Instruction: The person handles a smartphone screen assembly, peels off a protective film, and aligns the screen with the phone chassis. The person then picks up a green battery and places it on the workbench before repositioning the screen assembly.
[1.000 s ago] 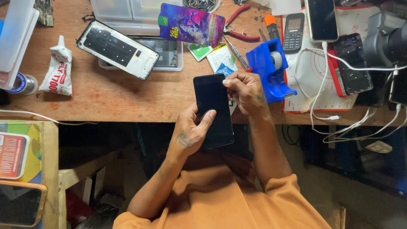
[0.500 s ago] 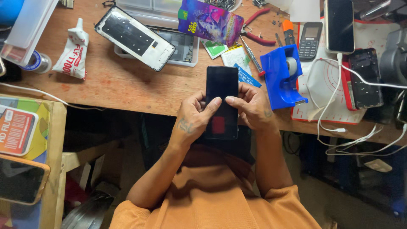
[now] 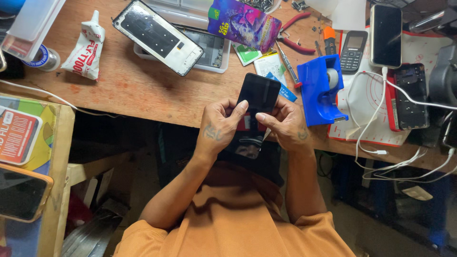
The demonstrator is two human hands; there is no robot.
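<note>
A black smartphone (image 3: pixel 258 93) with a dark screen is held upright over the near edge of the wooden workbench (image 3: pixel 133 88). My left hand (image 3: pixel 220 124) grips its lower left side, thumb resting on the glass. My right hand (image 3: pixel 284 123) holds the lower right side, thumb pressed near the middle of the screen. Both thumbs nearly meet on the display. The phone's lower end is hidden behind my fingers.
A blue tape dispenser (image 3: pixel 322 88) stands just right of my hands. A phone back cover (image 3: pixel 156 36), a glue tube (image 3: pixel 85 46), red-handled pliers (image 3: pixel 295 33), a small keypad phone (image 3: pixel 352 51), other phones and white cables (image 3: pixel 381 119) lie on the bench. A box stack (image 3: pixel 28 143) sits at left.
The phone and both hands have shifted slightly right and closer together. My right thumb has come onto the screen, and my left thumb has slid up the glass.
</note>
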